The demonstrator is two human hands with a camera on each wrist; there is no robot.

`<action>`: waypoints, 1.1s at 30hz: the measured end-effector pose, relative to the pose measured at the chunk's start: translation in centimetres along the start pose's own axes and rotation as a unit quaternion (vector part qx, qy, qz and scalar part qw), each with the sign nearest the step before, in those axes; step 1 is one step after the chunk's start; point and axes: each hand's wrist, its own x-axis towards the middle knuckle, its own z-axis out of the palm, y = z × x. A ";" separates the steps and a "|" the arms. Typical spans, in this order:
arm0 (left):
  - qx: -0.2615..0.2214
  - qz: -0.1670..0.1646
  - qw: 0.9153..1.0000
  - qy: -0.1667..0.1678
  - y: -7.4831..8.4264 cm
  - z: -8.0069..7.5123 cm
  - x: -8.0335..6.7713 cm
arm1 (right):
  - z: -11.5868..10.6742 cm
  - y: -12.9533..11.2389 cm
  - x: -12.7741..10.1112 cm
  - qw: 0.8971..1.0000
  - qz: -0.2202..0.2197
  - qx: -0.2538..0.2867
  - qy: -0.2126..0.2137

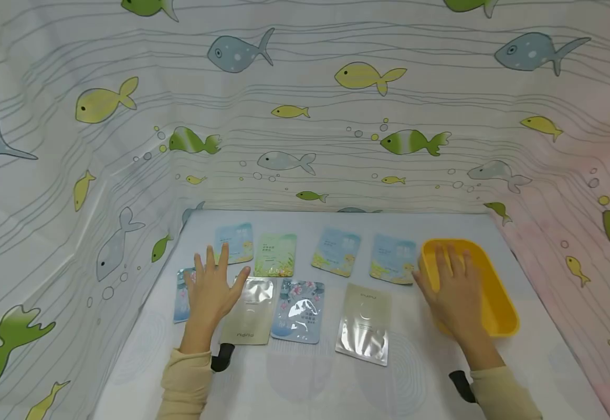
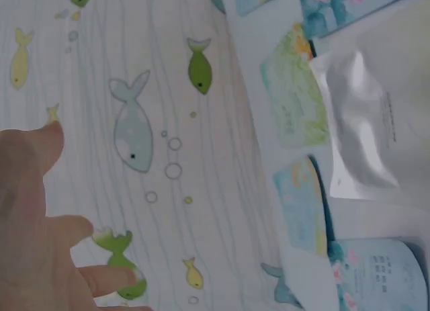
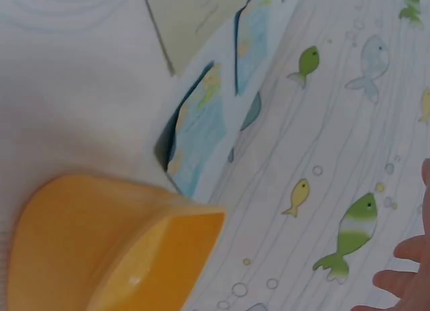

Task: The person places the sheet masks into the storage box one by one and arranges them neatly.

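My left hand (image 1: pixel 211 286) is open with its fingers spread, over the left end of the front row of sachets. It partly covers a blue floral sachet (image 1: pixel 181 298) and the edge of a beige sachet (image 1: pixel 251 312). I cannot tell whether it touches them. My right hand (image 1: pixel 452 286) is open, palm down, over the left side of a yellow tray (image 1: pixel 500 306). The left wrist view shows my straight fingers (image 2: pixel 40 217) and a silvery sachet (image 2: pixel 363 129). In the right wrist view the tray (image 3: pixel 114 250) fills the lower left, and my fingertips (image 3: pixel 403 279) show at the right edge.
Several more sachets lie in two rows on the white tablecloth (image 1: pixel 305 385): a light blue sachet (image 1: pixel 235 242), a green one (image 1: pixel 276 255), two blue-yellow ones (image 1: pixel 336 251) (image 1: pixel 394 258), a floral one (image 1: pixel 300 310) and a beige one (image 1: pixel 365 324). A fish-print curtain (image 1: pixel 305 116) walls the table on three sides.
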 end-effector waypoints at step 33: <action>-0.073 -0.222 0.972 -0.025 -10.6 6.7 -4.6 | 1.6 14.2 -4.7 0.959 0.270 0.022 -0.085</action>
